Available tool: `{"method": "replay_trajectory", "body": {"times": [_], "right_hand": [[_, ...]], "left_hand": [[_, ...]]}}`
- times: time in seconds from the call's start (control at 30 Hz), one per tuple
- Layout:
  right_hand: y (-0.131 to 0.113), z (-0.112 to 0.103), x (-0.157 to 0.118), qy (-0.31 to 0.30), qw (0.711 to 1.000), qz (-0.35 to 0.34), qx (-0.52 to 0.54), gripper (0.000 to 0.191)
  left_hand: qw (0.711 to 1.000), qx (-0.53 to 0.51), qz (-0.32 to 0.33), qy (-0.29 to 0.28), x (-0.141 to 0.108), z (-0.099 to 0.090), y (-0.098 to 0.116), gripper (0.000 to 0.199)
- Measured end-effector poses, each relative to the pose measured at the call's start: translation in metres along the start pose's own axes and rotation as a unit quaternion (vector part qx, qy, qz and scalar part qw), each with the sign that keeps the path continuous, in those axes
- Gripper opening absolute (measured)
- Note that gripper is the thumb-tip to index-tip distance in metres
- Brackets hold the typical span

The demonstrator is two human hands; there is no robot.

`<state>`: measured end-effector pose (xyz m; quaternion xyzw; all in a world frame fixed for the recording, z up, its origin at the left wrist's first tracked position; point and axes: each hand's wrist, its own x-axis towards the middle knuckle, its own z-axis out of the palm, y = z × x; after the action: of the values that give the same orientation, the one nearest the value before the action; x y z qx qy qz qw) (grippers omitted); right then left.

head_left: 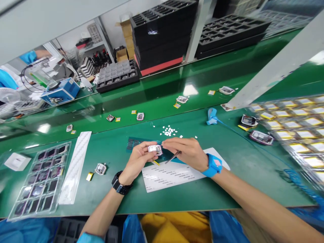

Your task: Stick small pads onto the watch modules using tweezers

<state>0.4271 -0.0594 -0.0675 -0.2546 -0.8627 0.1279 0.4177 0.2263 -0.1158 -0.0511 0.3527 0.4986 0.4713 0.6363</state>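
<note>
Near the middle of the green bench, my left hand grips a small smartwatch case with its inner parts facing up. A yellow-edged piece sticks out below the case. My right hand is closed around dark metal tweezers, which point down and to the left out of the palm. Its thumb and fingertips come together at the right edge of the case; whether they pinch something small there is hidden. Under both hands lies a white printed sheet, with a teal sheet of dark strips behind it.
Small white pieces lie scattered beyond my hands. A case with a yellow battery is at left, near a clear tray of dark screens. Battery trays fill the right side. A blue strap cord crosses there; a white post slants above.
</note>
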Motion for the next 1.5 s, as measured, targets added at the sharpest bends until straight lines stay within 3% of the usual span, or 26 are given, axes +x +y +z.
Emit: {"method": "replay_trajectory", "body": {"times": [0.17,0.37,0.6,0.73,0.87,0.97,1.17,1.5], "right_hand": [[-0.001,-0.001,-0.004,-0.005,0.998,-0.052,-0.043,0.037],[-0.007,-0.002,0.001,0.009,0.996,-0.085,-0.017,0.034],[-0.011,0.004,0.003,0.030,0.997,-0.063,-0.014,0.026],[-0.013,0.002,0.003,0.038,0.996,-0.079,0.035,0.022],[-0.018,-0.001,0.002,0.037,0.995,-0.090,0.019,0.023],[-0.020,-0.002,0.003,0.049,0.994,-0.091,0.018,0.018],[-0.025,0.001,0.005,0.061,0.995,-0.003,0.077,0.013],[-0.032,0.013,0.002,0.091,0.994,0.015,0.059,0.011]], "left_hand": [[1.000,0.010,-0.017,-0.013,-0.003,0.000,0.001,0.039],[0.998,0.007,-0.037,-0.040,-0.006,0.001,0.006,0.037],[0.999,0.017,-0.006,-0.048,-0.010,0.005,0.006,0.033],[0.996,-0.009,-0.040,-0.077,-0.012,0.004,0.008,0.031],[0.991,-0.036,-0.069,-0.108,-0.012,0.002,0.011,0.033],[0.995,-0.026,-0.054,-0.085,-0.013,0.004,0.010,0.034],[0.995,0.022,0.096,0.019,-0.016,0.015,0.001,0.028],[0.990,-0.010,0.127,0.056,-0.020,0.027,-0.012,0.034]]}}
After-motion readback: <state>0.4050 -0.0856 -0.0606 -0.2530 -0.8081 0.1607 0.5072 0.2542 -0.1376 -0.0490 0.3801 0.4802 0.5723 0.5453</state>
